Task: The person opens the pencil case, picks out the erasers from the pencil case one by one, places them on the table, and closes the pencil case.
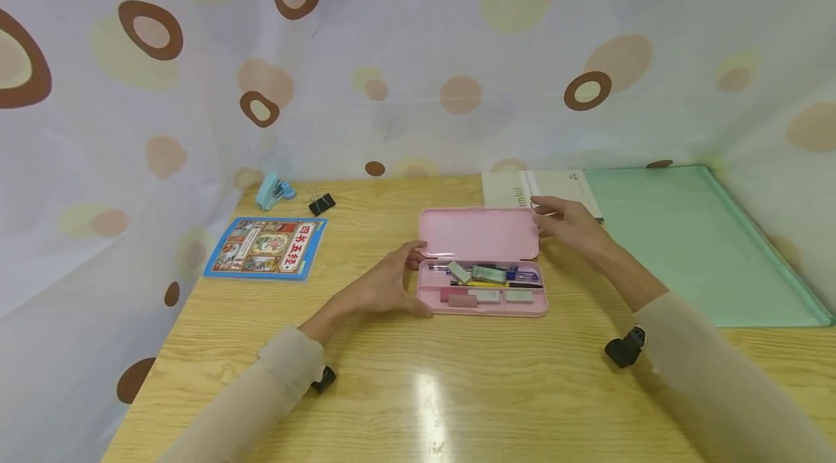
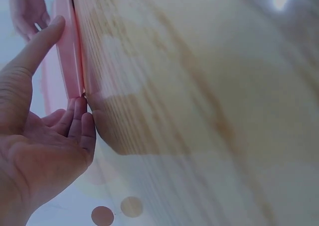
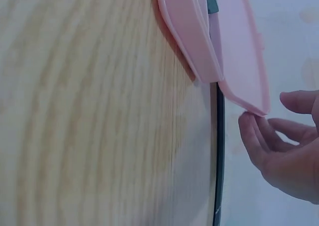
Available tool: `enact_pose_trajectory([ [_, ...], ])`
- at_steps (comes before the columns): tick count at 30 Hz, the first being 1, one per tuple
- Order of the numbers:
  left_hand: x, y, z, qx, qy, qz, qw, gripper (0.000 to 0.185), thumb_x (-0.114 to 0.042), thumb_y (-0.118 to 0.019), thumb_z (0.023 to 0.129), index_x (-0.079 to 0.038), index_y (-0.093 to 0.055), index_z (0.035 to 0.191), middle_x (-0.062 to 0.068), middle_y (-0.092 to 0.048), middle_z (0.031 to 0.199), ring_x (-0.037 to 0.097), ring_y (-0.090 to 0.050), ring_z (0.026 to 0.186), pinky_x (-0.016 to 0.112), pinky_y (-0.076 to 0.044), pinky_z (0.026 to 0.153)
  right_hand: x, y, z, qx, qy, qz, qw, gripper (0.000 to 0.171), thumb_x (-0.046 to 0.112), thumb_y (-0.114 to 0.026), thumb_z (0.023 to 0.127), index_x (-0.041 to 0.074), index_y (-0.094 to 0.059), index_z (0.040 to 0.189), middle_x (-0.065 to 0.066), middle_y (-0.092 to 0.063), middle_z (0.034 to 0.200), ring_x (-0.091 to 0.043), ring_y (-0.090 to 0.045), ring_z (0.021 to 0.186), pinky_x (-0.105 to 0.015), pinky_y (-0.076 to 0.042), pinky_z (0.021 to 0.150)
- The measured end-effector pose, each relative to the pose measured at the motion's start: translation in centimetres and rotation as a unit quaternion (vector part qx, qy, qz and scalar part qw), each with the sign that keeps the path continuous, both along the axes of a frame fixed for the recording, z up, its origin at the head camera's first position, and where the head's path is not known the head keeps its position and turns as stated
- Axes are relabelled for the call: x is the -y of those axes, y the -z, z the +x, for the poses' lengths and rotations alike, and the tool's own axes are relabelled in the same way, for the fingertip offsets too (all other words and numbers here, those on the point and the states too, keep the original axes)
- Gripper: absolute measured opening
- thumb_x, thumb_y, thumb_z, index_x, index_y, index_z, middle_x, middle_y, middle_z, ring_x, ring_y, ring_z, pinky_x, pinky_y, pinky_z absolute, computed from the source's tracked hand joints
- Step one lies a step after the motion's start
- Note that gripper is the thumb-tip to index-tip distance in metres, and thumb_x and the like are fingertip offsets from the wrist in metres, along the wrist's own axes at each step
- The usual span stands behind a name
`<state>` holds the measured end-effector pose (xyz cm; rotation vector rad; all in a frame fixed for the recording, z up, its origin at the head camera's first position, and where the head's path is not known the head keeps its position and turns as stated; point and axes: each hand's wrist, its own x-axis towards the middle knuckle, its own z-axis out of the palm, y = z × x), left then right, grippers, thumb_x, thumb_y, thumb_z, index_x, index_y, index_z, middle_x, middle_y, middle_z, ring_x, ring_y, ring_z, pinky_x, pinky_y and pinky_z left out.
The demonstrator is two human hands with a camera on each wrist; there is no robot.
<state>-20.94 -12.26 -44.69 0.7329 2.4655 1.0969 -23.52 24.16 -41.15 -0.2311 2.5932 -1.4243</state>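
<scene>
A pink pencil case [image 1: 482, 300] lies open at the middle of the wooden table [image 1: 405, 390], its lid [image 1: 480, 233] tilted up and back. Inside lie pens, several erasers [image 1: 485, 295] and small bits. My left hand [image 1: 387, 284] rests against the case's left end; in the left wrist view its thumb [image 2: 42, 42] lies along the pink case [image 2: 70, 61] and its straight fingertips [image 2: 82, 116] touch the corner. My right hand [image 1: 565, 223] is at the lid's right corner; in the right wrist view its loosely bent fingers [image 3: 251, 136] hover at the lid [image 3: 241, 52] edge, holding nothing.
A blue picture book [image 1: 264, 247] lies at the left, with a light-blue stapler [image 1: 274, 191] and a black binder clip [image 1: 321, 203] behind it. A white notebook [image 1: 516, 189] and a green mat [image 1: 692, 245] lie at the back right. A patterned curtain surrounds the table.
</scene>
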Motion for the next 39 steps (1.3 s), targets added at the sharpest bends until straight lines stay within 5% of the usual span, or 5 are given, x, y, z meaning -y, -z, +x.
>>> enact_pose_trajectory([
  [6,-0.2,-0.2,-0.1,0.004,0.001,-0.006,1.0000,0.117,-0.028,-0.098,0.070,-0.009,-0.026,0.161,0.010,-0.051,0.143,0.023,-0.050,0.131,0.039,-0.040,0.115,-0.3,0.0,2.2,-0.050,0.033,0.009,0.998,0.048,0.017,-0.058,0.107,0.003,-0.047,0.152,-0.024,-0.057,0.139,-0.040,-0.054,0.126,-0.053,-0.046,0.104],
  [13,0.3,-0.3,0.3,-0.008,-0.011,-0.009,0.9999,0.118,-0.031,-0.098,0.068,-0.006,-0.028,0.160,0.011,-0.054,0.139,0.024,-0.052,0.128,0.040,-0.041,0.115,1.0,1.1,4.3,-0.017,-0.034,-0.038,0.999,0.039,0.015,-0.064,0.104,0.003,-0.059,0.141,-0.020,-0.064,0.130,-0.028,-0.061,0.111,-0.031,-0.058,0.086],
  [24,0.0,-0.2,0.1,-0.013,-0.001,0.002,0.9999,0.116,-0.029,-0.098,0.068,-0.005,-0.028,0.159,0.012,-0.054,0.138,0.024,-0.052,0.127,0.039,-0.042,0.114,3.7,2.2,4.8,-0.019,-0.102,-0.005,0.995,0.039,0.009,-0.081,0.090,0.006,-0.069,0.126,-0.011,-0.069,0.117,-0.022,-0.055,0.088,-0.024,-0.047,0.071],
  [39,0.0,-0.4,-0.2,0.032,0.014,0.022,0.9991,0.112,-0.020,-0.096,0.071,-0.007,-0.024,0.155,0.015,-0.047,0.140,0.028,-0.046,0.129,0.041,-0.038,0.116,4.7,2.0,4.8,-0.056,-0.083,0.062,0.993,0.023,0.009,-0.082,0.088,0.008,-0.078,0.111,-0.005,-0.063,0.087,-0.019,-0.051,0.072,-0.025,-0.040,0.059],
])
